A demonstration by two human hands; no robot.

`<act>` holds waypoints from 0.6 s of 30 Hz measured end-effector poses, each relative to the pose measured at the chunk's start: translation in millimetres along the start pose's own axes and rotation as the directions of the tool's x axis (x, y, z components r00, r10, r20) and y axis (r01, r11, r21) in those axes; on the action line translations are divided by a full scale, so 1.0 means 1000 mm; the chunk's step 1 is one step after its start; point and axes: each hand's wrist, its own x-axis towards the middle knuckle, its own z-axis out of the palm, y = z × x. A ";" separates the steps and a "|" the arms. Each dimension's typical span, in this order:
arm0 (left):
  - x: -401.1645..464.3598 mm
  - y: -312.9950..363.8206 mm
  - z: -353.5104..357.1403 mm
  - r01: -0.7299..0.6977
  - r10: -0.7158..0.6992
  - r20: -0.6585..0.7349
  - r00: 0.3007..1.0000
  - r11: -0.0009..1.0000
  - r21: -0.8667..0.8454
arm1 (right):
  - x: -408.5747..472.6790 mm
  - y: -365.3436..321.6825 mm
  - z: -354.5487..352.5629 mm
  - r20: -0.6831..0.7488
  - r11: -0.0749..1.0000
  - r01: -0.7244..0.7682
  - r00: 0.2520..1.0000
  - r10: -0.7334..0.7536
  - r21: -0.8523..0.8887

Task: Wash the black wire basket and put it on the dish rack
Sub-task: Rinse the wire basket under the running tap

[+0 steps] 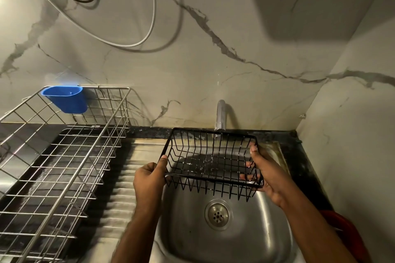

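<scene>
You've got the black wire basket point(211, 162) up over the sink point(267, 239), held between both hands, open side facing you and tipped a little. Your left hand point(149, 179) grips the basket's left end, thumb pressed along the rim at the near left corner, fingers curled underneath. Your right hand point(265, 174) clamps the right end, thumb up on the rim, fingertips showing through the wires from the outside. So the hands are apart, one at each short end, with the basket spanning the gap between them.

The tap point(220, 116) stands just behind the basket, its spout right over the far rim, and a thin stream of water falls into the basket. The drain point(218, 214) sits below the basket's near edge. Left of the sink, on the counter point(299, 156), the steel dish rack point(64, 168) stands well apart from the basket, a blue plastic cup point(66, 99) hooked on its far rail.
</scene>
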 end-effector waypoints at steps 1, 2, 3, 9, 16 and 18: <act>0.000 0.000 0.000 0.000 0.000 -0.005 1.000 1.000 -0.002 | 0.000 0.000 0.001 0.002 1.000 -0.002 1.000 0.002 0.000; 0.000 0.001 0.000 -0.005 0.005 -0.008 1.000 1.000 -0.008 | 0.001 -0.001 0.001 0.002 1.000 -0.003 1.000 0.003 -0.001; -0.001 0.001 -0.001 -0.011 0.011 -0.011 1.000 1.000 -0.011 | 0.001 -0.001 0.001 0.002 1.000 -0.003 1.000 0.003 -0.005; 0.003 0.001 -0.004 -0.014 0.013 -0.027 1.000 1.000 -0.013 | 0.004 -0.002 0.005 0.024 1.000 0.007 1.000 -0.006 -0.018; 0.007 0.000 -0.007 0.015 -0.015 -0.041 0.999 1.000 -0.020 | 0.008 0.000 0.007 0.036 1.000 0.015 0.999 -0.015 0.007; 0.010 -0.002 -0.008 0.040 -0.040 -0.040 0.998 0.999 0.001 | 0.011 0.002 0.007 0.027 1.000 0.025 0.999 -0.025 0.012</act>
